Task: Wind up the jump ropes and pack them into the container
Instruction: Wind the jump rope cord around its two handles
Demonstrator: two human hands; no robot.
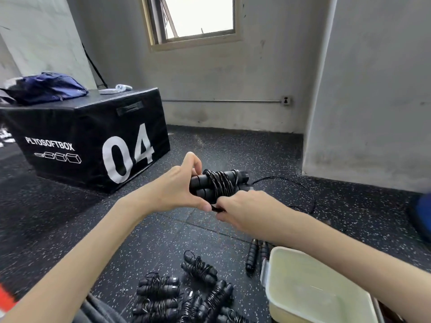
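My left hand grips the two black foam handles of a jump rope, held side by side with black cord wound round them. Just below the handles, my right hand pinches the cord. A loose loop of that cord trails on the floor to the right. Several wound black jump ropes lie in a pile on the floor near me. An unwound rope's handles lie beside the pale container at the lower right, which looks empty.
A black plyo soft box marked 04 stands at the left, with a blue bag on top. A grey wall corner juts out at the right. A blue object sits at the right edge. The floor is speckled black rubber.
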